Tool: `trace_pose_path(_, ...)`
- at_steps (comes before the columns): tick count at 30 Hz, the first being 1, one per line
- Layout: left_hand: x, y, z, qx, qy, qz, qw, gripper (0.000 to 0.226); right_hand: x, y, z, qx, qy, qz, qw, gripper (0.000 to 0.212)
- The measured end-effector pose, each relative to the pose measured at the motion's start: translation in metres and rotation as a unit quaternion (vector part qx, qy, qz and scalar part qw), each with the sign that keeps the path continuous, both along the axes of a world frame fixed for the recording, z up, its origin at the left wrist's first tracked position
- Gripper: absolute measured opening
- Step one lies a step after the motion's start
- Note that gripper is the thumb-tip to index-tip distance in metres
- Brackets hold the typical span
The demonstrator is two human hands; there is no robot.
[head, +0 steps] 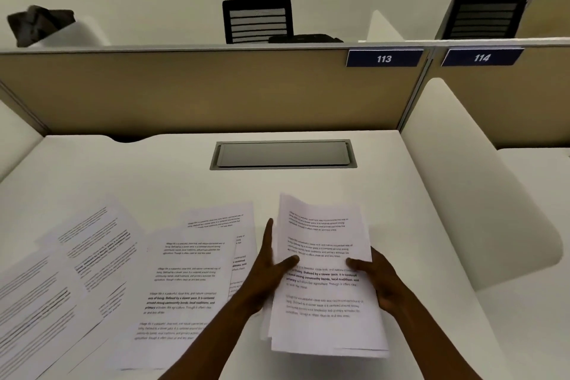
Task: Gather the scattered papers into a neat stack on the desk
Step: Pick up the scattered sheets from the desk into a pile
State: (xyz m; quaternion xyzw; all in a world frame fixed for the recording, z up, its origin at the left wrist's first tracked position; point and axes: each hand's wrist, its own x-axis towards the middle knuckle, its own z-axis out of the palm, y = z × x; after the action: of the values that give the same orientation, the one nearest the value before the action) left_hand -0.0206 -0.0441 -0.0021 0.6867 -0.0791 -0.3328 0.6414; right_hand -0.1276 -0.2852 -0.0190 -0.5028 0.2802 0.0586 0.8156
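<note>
Two hands hold one bundle of papers (324, 274) above the right half of the white desk (154, 170). The left hand (268, 274) grips the bundle's left edge, thumb laid across the printed face and fingers behind; the right hand (379, 278) clasps the right edge the same way, thumb on top. The bundle holds several sheets, their number not countable, and its edges are uneven, with lower corners fanned out at the near left. Its top sheet carries four short blocks of black print, one partly in bold.

To the left, loose sheets (188, 281) lie flat on the desk and overlap one another: at least four can be made out, though the blurred far-left ones may hide more. The sheet nearest the left hand shows the same printed paragraphs, and another sheet peeks from under it.

One grey cable hatch (283, 154) is set into the desk behind the papers. On the tan partition (185, 89) hang two blue number plates, 113 (384, 58) and 114 (481, 57). Two black chair backs (258, 20) rise beyond it.
</note>
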Motion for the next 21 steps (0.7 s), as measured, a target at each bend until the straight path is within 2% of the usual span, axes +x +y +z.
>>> trace_pose_path(2,-0.003,0.007,0.002,0.061,-0.046,-0.023,0.997,0.098,0.003,0.01,-0.001,-0.067,0.002,0.003,0.998,0.055)
trace_pose_path(4,-0.008,0.013,0.001,0.092,-0.071,-0.017,0.993,0.102,0.005,0.018,-0.004,-0.095,-0.004,0.002,0.996,0.056)
trace_pose_path(6,-0.011,0.021,-0.004,0.081,-0.067,0.006,0.994,0.107,0.007,0.025,-0.006,-0.071,-0.013,-0.003,0.997,0.055)
trace_pose_path(8,-0.013,0.029,-0.007,0.042,-0.028,0.037,0.998,0.107,0.008,0.03,-0.007,-0.034,-0.012,-0.018,0.999,0.053)
trace_pose_path(10,-0.015,0.036,-0.007,-0.004,0.029,0.052,0.998,0.099,0.01,0.04,-0.006,-0.032,0.007,-0.017,0.999,0.049)
trace_pose_path(12,-0.019,0.04,-0.008,-0.005,0.052,0.037,0.998,0.083,0.012,0.052,-0.008,-0.075,0.034,-0.003,0.997,0.048)
trace_pose_path(14,-0.023,0.045,-0.01,0.042,0.031,0.04,0.998,0.073,0.012,0.062,-0.009,-0.115,0.044,-0.002,0.992,0.05)
trace_pose_path(16,-0.023,0.054,-0.008,0.106,-0.011,0.083,0.991,0.074,0.013,0.068,-0.007,-0.114,0.044,-0.011,0.992,0.051)
trace_pose_path(18,-0.02,0.07,-0.007,0.176,-0.086,0.145,0.97,0.071,0.014,0.071,-0.001,-0.11,0.04,-0.01,0.993,0.051)
trace_pose_path(19,-0.019,0.082,-0.008,0.236,-0.149,0.169,0.945,0.068,0.014,0.074,0.002,-0.113,0.036,-0.004,0.993,0.05)
trace_pose_path(21,-0.017,0.113,-0.014,0.371,-0.278,0.183,0.867,0.066,0.015,0.081,0.006,-0.114,0.023,0.005,0.993,0.049)
